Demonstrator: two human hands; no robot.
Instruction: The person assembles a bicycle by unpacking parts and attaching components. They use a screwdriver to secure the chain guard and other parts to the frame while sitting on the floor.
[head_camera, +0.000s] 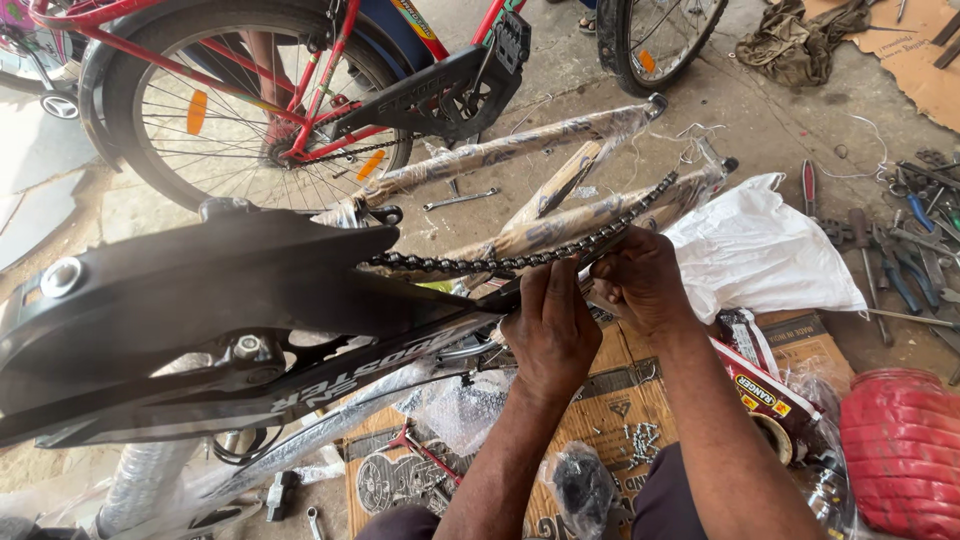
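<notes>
Head view: left hand fingers press black chain guard; right hand fingers pinch chain. Chain half on, hangs loose past fingers; bike frame has no wheel.

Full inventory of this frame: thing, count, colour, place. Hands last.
bicycle chain: one, black, centre, running along the wrapped frame
chain guard: one, black, left foreground
wrapped bike frame: one, brown paper wrap, centre top
red bicycle: one, top left
white plastic bag: one, right of centre
hand tools: several, right edge on the ground
red tyres: a stack, bottom right
cardboard: brown, under the arms
left hand: on the chain and guard edge
right hand: gripping the chain
</notes>
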